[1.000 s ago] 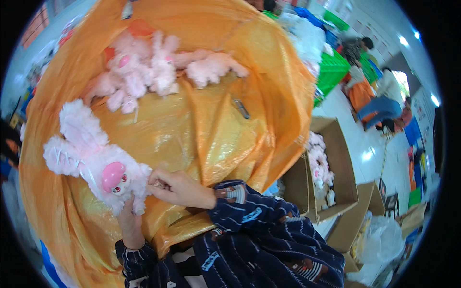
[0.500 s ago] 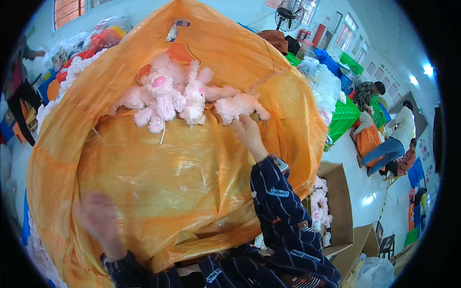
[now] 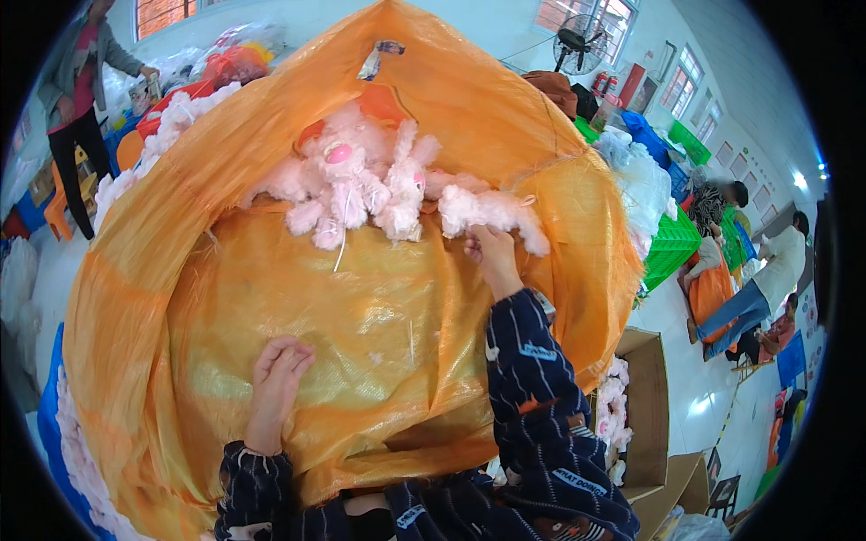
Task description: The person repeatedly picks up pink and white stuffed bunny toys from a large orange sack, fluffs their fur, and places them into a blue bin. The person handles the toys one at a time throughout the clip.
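A large orange woven sack [image 3: 316, 288] spreads open in front of me, with several fluffy pink plush toys lying at its far side. One plush rabbit [image 3: 352, 185] faces up, showing a bright pink nose and a white string hanging down. At the right of the pile, my right hand [image 3: 492, 257] has its fingers closed on the lower edge of a pink plush piece [image 3: 487, 212]; its fingertips are partly hidden by the fur. Over the near left part of the sack, my left hand [image 3: 279, 388] holds nothing, fingers loosely bent and apart.
A cardboard box [image 3: 645, 406] with pink plush stands by the sack's right side. Beyond it are green crates [image 3: 672, 248] and clear plastic bags [image 3: 631, 185]. A person [image 3: 81, 99] stands at the far left; others work at the right.
My left hand has moved right and up over the sack. My right hand's fingers have closed on the plush piece. The view has shifted, bringing the person at far left more into sight.
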The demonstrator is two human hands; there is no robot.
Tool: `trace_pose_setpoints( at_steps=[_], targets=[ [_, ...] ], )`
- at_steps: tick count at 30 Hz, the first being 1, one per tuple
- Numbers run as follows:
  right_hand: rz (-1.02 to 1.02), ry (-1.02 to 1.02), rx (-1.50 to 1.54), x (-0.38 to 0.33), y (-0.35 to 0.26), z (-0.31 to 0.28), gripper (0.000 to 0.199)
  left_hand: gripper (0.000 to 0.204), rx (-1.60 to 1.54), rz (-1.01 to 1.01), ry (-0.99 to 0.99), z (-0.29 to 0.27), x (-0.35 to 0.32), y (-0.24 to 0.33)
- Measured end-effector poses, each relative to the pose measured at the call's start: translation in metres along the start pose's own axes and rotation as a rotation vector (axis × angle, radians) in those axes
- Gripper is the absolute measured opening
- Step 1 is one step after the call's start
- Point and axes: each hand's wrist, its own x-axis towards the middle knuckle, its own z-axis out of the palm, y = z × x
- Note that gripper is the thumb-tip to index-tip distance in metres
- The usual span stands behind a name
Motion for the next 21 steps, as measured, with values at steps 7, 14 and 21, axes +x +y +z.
trace_pose_setpoints(
  at_steps=[7, 14, 21],
  targets=[
    [-0.411, -0.328, -0.518, -0.142, -0.02, 0.058, 0.018, 0.047, 0.701, 0.288, -0.008, 0.032, -0.018, 0.013],
    [-0.937, -0.736, -0.983, -0.225, -0.017, 0.114, 0.017, 0.087, 1.012, 0.212, -0.181, 0.046, -0.033, 0.023],
    [-1.025, -0.908, -0.732, -0.239, -0.013, 0.133, 0.017, 0.093, 0.157, -0.041, -0.083, 0.03, -0.025, 0.009]
  ],
)
